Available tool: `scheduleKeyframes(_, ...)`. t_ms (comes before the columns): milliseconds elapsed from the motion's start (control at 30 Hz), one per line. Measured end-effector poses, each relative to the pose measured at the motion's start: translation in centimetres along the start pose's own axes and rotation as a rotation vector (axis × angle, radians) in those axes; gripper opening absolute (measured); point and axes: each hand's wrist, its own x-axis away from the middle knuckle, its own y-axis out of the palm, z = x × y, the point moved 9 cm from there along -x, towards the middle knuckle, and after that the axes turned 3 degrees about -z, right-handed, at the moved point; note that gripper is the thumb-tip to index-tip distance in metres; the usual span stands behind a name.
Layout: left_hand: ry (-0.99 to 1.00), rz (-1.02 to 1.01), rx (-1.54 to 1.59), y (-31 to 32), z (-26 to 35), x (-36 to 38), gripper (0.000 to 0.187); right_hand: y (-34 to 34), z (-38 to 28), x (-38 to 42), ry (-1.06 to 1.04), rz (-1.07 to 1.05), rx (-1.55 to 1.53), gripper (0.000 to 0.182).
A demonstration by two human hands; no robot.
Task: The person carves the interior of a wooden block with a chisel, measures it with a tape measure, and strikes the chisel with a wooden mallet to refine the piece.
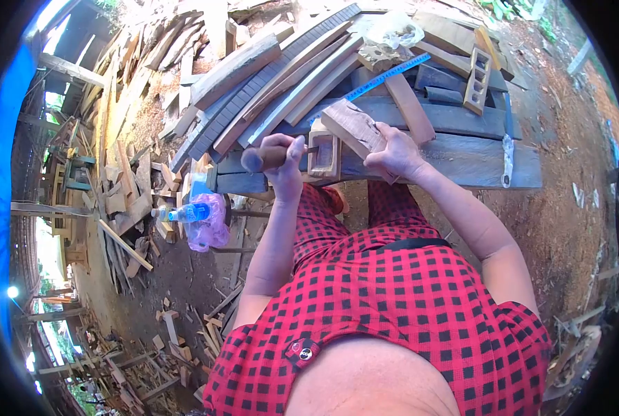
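My left hand (286, 170) is closed around the thick wooden handle of a chisel (271, 158), its round butt end turned to the left. The short dark tip points right, at the near-left wall of a small wooden block (324, 154) with a rectangular hollow cut into it. In my right hand (397, 154) is a heavier piece of wood (353, 126), gripped at its near end and slanting up to the left beside the hollowed block. Both pieces are over the front edge of the plank bench (441, 159).
Long boards (295, 80) lie across the bench, with a blue measuring tape (385, 75) and a frame with several holes (477, 82). A clear plastic bag (394, 31) sits at the back. Left stand a bottle (189, 212) and a pink bag (211, 232). Wood scraps (132, 187) cover the ground.
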Motion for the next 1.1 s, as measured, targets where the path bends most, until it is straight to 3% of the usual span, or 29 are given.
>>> scheduleKeyframes(67,-0.001,-0.03,-0.067,0.2,0.3,0.1,0.018,0.4,0.5,-0.1,0.055,-0.091,-0.001,0.079)
scheduleKeyframes(200,-0.02,0.105,0.12,0.2,1.0,-1.5,0.018,0.0,0.0,0.0,0.022,-0.04,0.043,0.073)
scheduleKeyframes(500,-0.004,-0.047,-0.159,3.1,1.4,-0.8,0.016,0.7,0.7,-0.2,0.051,-0.111,-0.021,0.071)
scheduleKeyframes(767,0.011,-0.15,-0.174,4.7,0.7,-1.2,0.016,0.8,1.0,-0.4,0.037,-0.1,-0.049,0.073)
scheduleKeyframes(1000,-0.021,-0.036,-0.123,2.7,0.4,-1.9,0.018,-0.1,0.5,-0.5,0.052,-0.116,-0.035,0.073)
scheduleKeyframes(1100,-0.02,-0.038,-0.115,3.0,0.6,-1.9,0.018,-1.9,-0.6,-0.8,0.081,-0.127,-0.041,0.087)
